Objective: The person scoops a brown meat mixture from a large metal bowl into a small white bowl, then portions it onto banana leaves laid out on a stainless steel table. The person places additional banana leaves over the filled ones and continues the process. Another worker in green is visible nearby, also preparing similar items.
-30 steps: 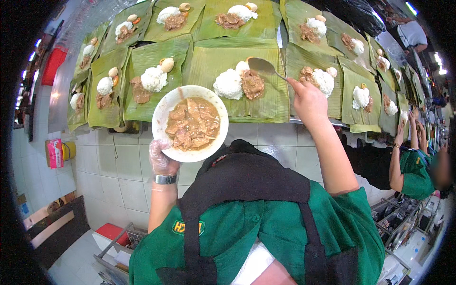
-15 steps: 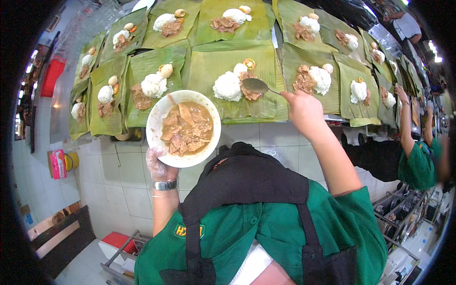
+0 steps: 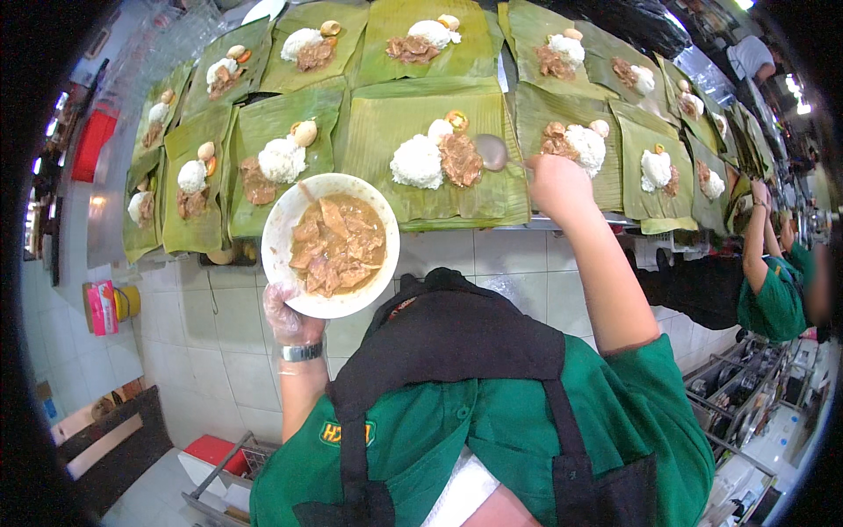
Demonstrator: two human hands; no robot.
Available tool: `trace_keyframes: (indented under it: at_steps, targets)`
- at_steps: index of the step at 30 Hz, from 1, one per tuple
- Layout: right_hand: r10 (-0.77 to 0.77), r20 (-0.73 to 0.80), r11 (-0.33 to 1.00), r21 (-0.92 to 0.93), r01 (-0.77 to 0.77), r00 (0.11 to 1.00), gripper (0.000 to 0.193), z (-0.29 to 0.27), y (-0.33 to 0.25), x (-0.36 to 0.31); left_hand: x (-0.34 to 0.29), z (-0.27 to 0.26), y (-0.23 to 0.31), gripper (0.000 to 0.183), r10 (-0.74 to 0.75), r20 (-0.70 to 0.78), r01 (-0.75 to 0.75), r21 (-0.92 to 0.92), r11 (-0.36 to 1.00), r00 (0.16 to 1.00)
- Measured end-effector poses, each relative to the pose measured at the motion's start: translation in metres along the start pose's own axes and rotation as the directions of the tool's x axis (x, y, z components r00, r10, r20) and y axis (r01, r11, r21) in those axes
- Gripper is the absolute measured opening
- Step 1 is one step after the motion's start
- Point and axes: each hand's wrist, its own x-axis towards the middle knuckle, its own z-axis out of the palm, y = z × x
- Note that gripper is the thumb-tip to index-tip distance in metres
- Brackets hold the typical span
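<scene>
My left hand (image 3: 294,314), in a clear plastic glove, grips the lower edge of a white bowl (image 3: 274,241) filled with meat pieces in brown sauce (image 3: 341,246). In my right hand (image 3: 560,187) is a metal spoon (image 3: 491,152), its rounded head beside a heap of brown meat (image 3: 461,161). That heap lies against white rice (image 3: 416,163) on a banana leaf (image 3: 378,127). Behind the rice sit an egg (image 3: 439,131) and a tomato slice (image 3: 456,120). The bowl hangs in front of the table, overlapping the leaf's near edge.
Several more banana leaves (image 3: 255,132) with rice, meat and eggs cover the table in two rows. At the right a co-worker in a green shirt (image 3: 762,303) reaches over the table. Metal racks (image 3: 733,386) stand at lower right, a red-lidded box (image 3: 215,454) at lower left.
The spoon has slid right, off the meat heap, and its head has turned over. My right hand has shifted slightly right. The bowl in my left hand has moved a little left and down.
</scene>
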Motion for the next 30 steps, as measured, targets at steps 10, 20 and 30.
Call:
trace_keyframes:
  at_steps: [10, 20, 30]
  targets:
    - [-0.046, -0.035, 0.983, 0.174, 0.051, 0.998, 0.027, -0.018, 0.002, 0.01, -0.009, 0.011, -0.002, 0.08, 0.016, -0.061, -0.01, 0.099, 0.995, 0.998]
    - [-0.179, -0.308, 0.982, -0.001, 0.188, 0.935, 0.029, -0.038, 0.002, -0.015, -0.009, 0.016, -0.01, 0.075, 0.005, 0.022, -0.005, -0.002, 1.0, 1.0]
    - [-0.369, -0.335, 0.79, 0.378, 0.483, 0.867, 0.021, -0.07, -0.014, -0.068, 0.017, 0.024, -0.04, 0.067, 0.013, 0.076, -0.011, -0.034, 0.999, 0.997]
